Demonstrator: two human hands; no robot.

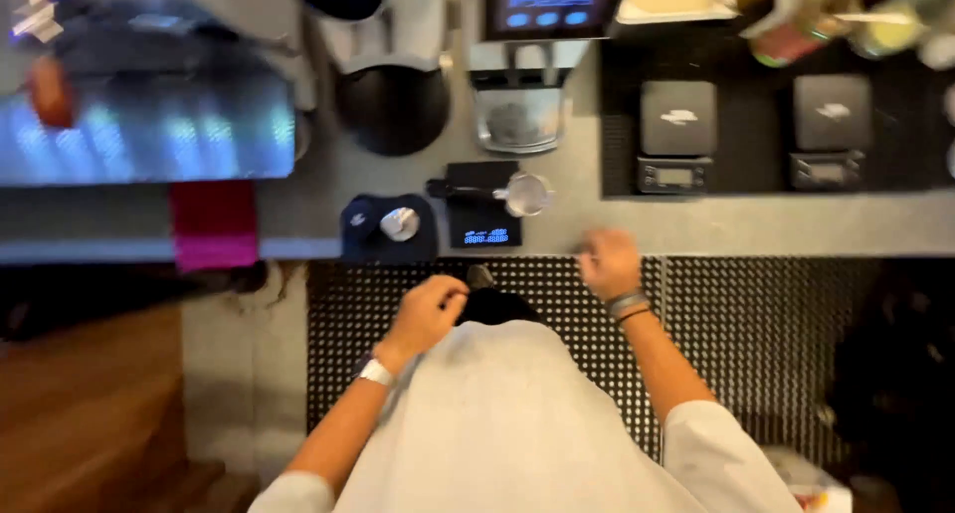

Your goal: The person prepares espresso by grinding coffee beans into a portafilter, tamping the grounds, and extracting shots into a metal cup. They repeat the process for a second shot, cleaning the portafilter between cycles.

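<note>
Looking down, the left hand (pixel 430 312) is seen curled shut, holding nothing, below the counter edge (pixel 756 240). The right hand (pixel 609 262) is blurred; its grip cannot be told. A portafilter (pixel 512 192) is laid on a small scale (pixel 483 214).

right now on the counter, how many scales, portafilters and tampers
scales: 3, one lit under the portafilter, two dark on the mat
portafilter: 1
tamper: 1
total: 5
</note>
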